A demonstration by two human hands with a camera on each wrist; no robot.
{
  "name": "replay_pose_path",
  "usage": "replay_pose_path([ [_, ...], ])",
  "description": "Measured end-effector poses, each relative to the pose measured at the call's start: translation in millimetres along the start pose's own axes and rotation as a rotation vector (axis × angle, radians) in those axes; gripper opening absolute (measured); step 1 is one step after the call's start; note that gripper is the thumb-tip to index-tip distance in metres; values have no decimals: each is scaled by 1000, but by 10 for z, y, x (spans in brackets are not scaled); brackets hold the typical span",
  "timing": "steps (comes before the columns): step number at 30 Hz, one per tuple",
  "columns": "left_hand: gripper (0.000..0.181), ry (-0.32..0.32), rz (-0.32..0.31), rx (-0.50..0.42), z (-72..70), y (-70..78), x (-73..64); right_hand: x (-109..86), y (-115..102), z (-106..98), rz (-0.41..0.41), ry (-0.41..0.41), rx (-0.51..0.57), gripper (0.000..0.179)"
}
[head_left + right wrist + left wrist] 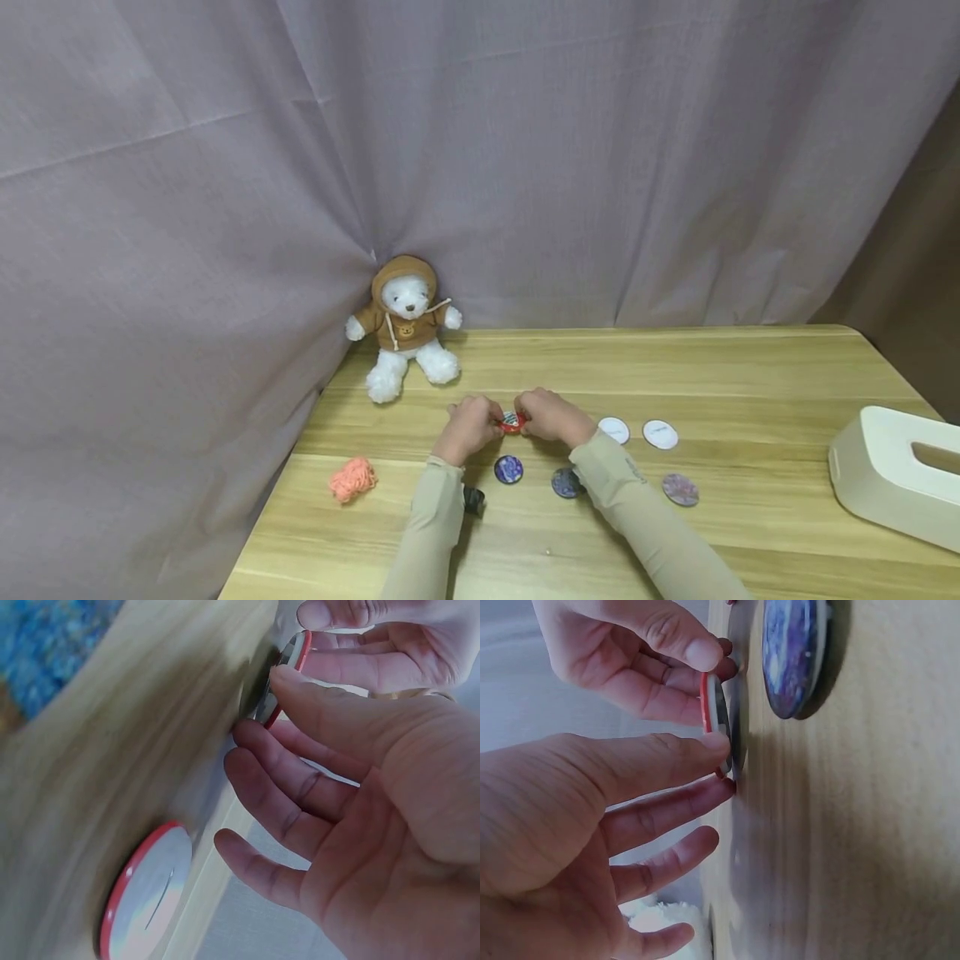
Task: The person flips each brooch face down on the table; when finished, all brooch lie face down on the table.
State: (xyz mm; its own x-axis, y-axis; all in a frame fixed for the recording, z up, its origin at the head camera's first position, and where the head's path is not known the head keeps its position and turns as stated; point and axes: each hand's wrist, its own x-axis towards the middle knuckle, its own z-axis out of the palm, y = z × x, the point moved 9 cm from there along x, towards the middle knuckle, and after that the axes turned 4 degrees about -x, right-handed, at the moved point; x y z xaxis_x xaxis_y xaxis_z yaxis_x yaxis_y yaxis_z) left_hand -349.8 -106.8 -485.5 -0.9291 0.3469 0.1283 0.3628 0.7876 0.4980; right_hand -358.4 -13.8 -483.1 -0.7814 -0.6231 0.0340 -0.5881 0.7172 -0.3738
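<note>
Across the upper part of the head view hangs a grey curtain (525, 167), and below it a wooden table (765, 383) fills the lower centre and right. At the lower right edge stands a white box (892, 492), cut off by the frame, a slot in its top. Left of centre, a white bear (405, 331) in a brown hoodie sits on the table by the curtain, legs forward. From the bottom edge reach two beige sleeves, the left sleeve (431, 517) and the right sleeve (637, 508).

Just below the frame's middle, the left hand (471, 425) and the right hand (553, 416) face each other. Each grip is a pinch, narrowed to the thickness of the red disc (513, 422) between them, held at its left and right edges; the other fingers are loosely bent. The disc is close to the table; I cannot tell whether it touches.

At lower left lies pink yarn (352, 480). A black thing (473, 500) shows beside the left sleeve, partly hidden. Near the lower centre lies a violet disc (508, 469); rightward come a dark disc (565, 483), partly behind the right sleeve, and a pink disc (680, 490). Above these, two white discs (660, 434) lie side by side.
</note>
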Motion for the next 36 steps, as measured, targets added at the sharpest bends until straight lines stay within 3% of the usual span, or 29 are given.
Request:
replay_pose_path([
  [5,7,14,22,8,-28,20,-9,-2,25,-1,-12,-16,11,21],
  [10,5,43,29,40,-46,34,-9,-4,42,-50,-6,30,26,16],
  [22,8,181,68,62,-174,83,4,-38,28,-191,-12,144,12,17],
  [36,14,195,109,59,-205,172,24,-103,58,-217,0,161,50,16],
])
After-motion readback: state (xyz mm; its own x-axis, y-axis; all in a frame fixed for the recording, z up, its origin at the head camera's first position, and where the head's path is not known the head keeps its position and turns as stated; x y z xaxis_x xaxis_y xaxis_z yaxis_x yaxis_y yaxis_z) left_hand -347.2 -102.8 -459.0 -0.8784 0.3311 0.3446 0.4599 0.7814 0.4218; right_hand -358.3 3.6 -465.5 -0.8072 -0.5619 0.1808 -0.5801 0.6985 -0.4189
